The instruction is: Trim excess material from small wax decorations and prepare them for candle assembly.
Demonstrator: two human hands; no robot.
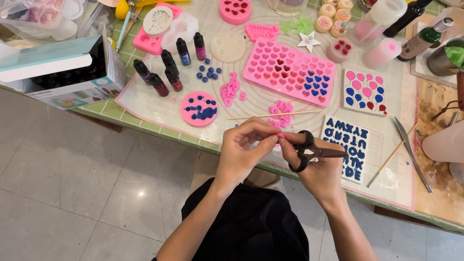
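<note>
Left hand [241,145]: pinches a tiny pink cast piece [281,136] at lower centre, steadying it.
Right hand [314,162]: grips small black-handled scissors [309,147], blades closed, fingertips also on the piece.

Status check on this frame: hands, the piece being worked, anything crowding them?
Left hand pinches a small pink piece. Right hand touches it too, black scissors looped on its fingers, blades shut. Wooden skewer and pink bits lie just beyond.
</note>
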